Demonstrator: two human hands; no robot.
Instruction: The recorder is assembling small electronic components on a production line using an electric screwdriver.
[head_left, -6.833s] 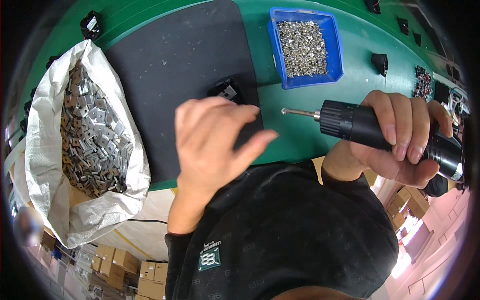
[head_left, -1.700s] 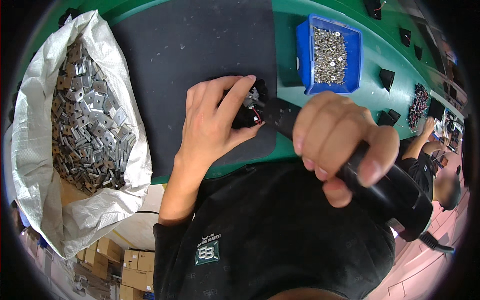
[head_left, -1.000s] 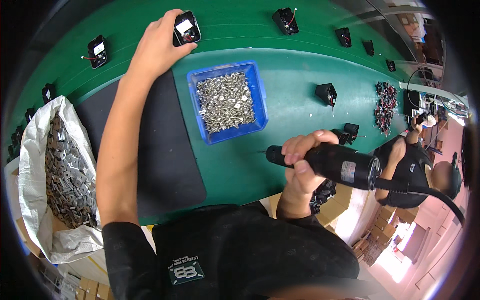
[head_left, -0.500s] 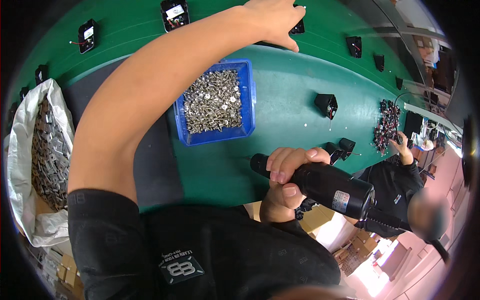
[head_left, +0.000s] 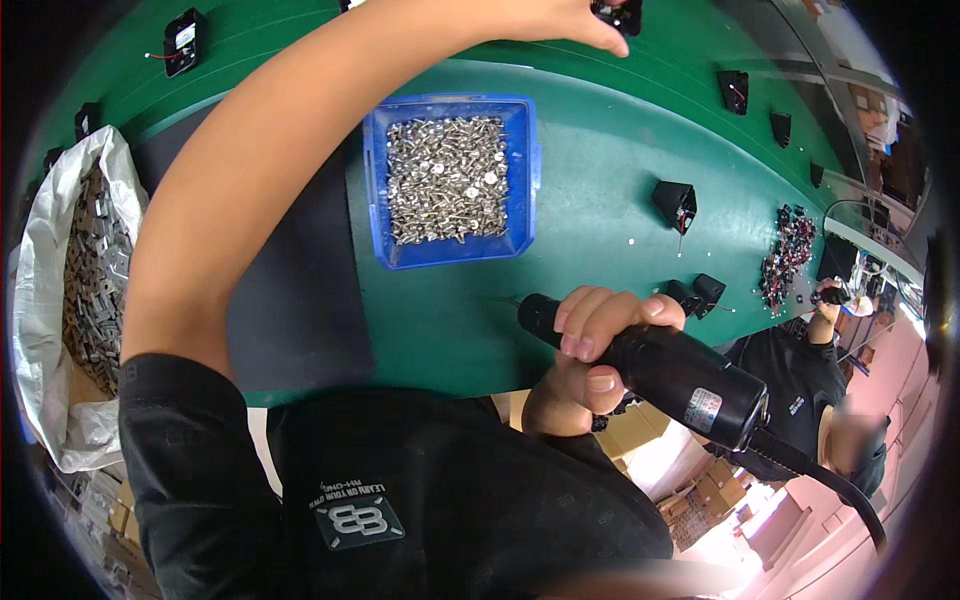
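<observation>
My right hand [head_left: 605, 340] is closed around a black corded electric screwdriver [head_left: 690, 385], its bit end directed left over the green bench. At the top edge, my left hand [head_left: 560, 18] reaches across the bench with its thumb at the near side of a black plastic housing [head_left: 622, 16]. The picture's edge cuts off its other fingers, but the hand appears to grip this housing. Between my arms stands a blue bin [head_left: 455, 253] full of silvery screws [head_left: 450, 180].
A white sack [head_left: 45, 300] of metal pieces stands left, beside a dark mat [head_left: 295, 310]. More black housings [head_left: 676, 203] sit on the bench and the green belt [head_left: 680, 60]. A co-worker [head_left: 800, 400] is at right, near a pile of small wired parts [head_left: 787, 255].
The whole view has shifted, so bench items appear higher and slightly further right. My left thumb has moved closer to the black housing. My right hand still holds the screwdriver.
</observation>
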